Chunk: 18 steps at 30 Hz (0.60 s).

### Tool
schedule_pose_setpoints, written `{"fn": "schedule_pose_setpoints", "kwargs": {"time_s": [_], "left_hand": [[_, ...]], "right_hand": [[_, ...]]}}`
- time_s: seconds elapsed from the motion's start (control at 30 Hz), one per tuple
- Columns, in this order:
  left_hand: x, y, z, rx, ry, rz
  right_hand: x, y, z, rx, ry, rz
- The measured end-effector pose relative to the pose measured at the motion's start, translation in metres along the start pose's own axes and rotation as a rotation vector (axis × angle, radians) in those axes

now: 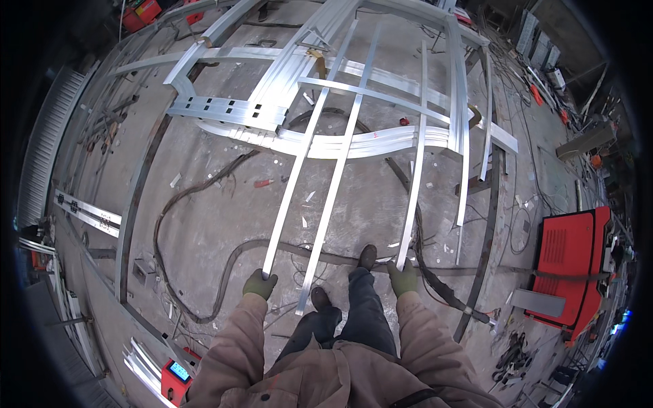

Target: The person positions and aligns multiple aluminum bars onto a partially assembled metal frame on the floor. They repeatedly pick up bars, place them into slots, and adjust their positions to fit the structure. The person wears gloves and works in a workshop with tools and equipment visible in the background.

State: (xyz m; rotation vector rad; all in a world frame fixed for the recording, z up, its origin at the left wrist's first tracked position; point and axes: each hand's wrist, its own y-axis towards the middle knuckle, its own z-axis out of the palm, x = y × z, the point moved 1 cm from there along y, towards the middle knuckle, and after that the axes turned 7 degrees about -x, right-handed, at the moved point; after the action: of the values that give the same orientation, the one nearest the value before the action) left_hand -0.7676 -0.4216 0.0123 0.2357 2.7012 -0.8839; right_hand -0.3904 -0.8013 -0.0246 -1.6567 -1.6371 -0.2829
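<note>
A red cabinet (568, 246) is seen at right, a red screened unit (174, 382) at near left. A thick dark cable (158, 231) is looped across the floor (201, 234); a ribbed panel (52, 136) is placed at left.

The left bar (296, 173) and right bar (415, 180) are long, slim, silvery; both extend over metal framework (381, 142).

Grey floor (204, 238) is pretty messy, thick dark cable (157, 234) snaking over it. Big red cabinet (571, 248) sits right, ribbed panel (51, 143) left.
</note>
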Motion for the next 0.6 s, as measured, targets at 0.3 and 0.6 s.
{"fn": "schedule_pose_setpoints", "kwargs": {"time_s": [0.3,0.6], "left_hand": [[0.017,-0.001,0.015,0.024,-0.113,0.003],[-0.003,-0.047,-0.002,-0.502,-0.115,0.061]], "right_hand": [[0.047,-0.018,-0.046,-0.029,-0.122,0.038],[0.055,0.124,-0.145,-0.469,-0.069,-0.137]]}}
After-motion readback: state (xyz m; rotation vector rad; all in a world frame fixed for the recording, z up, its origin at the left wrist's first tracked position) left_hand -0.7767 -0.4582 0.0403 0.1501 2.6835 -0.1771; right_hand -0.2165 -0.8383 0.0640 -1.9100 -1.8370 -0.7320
